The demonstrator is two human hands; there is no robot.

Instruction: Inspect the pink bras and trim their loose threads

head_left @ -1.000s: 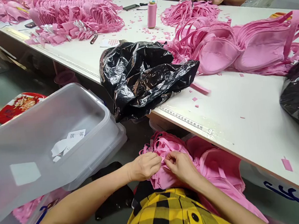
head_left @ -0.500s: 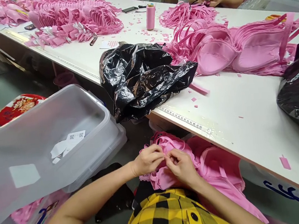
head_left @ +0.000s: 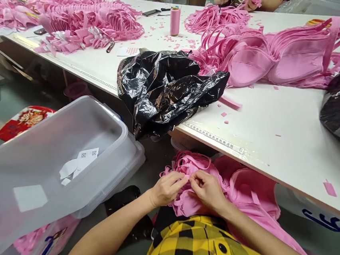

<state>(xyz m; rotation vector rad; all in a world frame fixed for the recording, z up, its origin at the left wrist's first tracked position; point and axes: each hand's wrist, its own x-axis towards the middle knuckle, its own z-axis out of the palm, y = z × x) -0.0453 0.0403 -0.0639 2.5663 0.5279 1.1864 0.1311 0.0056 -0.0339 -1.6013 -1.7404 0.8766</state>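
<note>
left hand: fingers straighter than a moment ago. right hand: fingers bent. both pinched closed, seemingly on pink bra fabric, below table edge. fine handwork apparently continuing.

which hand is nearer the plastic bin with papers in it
Left. The left hand is to the right of the translucent plastic bin; the right hand is farther right.

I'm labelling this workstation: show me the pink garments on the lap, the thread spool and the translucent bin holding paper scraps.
Pink garments (head_left: 239, 189), head view: fabric near the middle.
Thread spool (head_left: 175, 21), head view: wound pink thread.
Translucent bin (head_left: 73, 126), head view: inner wall.
</note>
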